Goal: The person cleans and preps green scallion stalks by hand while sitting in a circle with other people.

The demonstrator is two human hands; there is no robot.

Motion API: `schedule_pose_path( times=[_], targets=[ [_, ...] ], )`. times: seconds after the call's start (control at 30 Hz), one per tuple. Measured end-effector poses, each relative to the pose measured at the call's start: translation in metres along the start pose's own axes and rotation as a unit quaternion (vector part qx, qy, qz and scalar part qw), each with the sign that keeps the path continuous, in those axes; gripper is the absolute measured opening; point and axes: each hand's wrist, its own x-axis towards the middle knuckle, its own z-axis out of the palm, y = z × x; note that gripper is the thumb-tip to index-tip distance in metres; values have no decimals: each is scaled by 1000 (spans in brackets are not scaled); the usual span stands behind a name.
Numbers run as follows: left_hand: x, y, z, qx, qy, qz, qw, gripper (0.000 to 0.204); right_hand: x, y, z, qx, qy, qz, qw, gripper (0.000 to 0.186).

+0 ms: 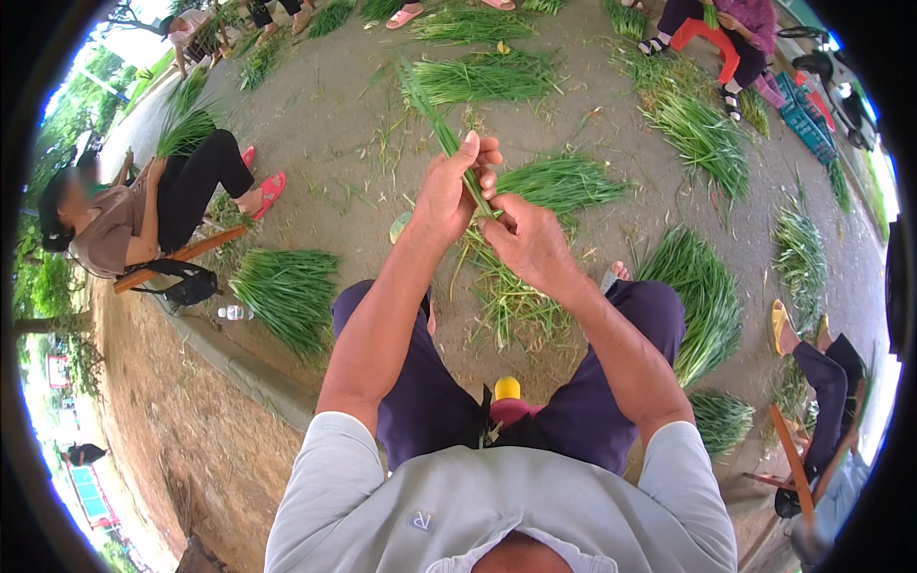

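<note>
In front of my knees I hold a slim bunch of long green chives (435,115), its leaves pointing up and away to the left. My left hand (445,191) is closed round the middle of the bunch, thumb up. Just below and to the right, my right hand (525,241) pinches the lower stem end with thumb and fingers. A heap of loose chives (564,183) lies on the ground just beyond my hands. Under my forearms, between my feet, is a litter of yellowish trimmed leaves (516,306).
Chive piles lie left (287,296) and right (693,301) of my legs, with more farther off. A person (119,220) sits on the left near a plastic bottle (234,312); others sit right and far. Blue crates (805,119) stand far right. A curb (239,368) runs lower left.
</note>
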Motion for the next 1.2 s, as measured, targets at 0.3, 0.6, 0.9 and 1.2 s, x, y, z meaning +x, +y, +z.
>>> schedule_pose_path(
  times=[0.3,0.6,0.9,1.2],
  targets=[
    [-10,7,2,46,-56,17,997,44,-2,14,-4,-55,35,-59,996,23],
    [-21,20,2,38,-121,28,992,43,-4,9,-13,96,15,-31,995,19],
    [-16,9,-6,90,-61,41,993,18,-7,9,-17,20,2,-68,998,16],
    [-16,5,-1,141,0,39,989,23,-5,23,-16,-51,43,-93,993,14]
  ],
)
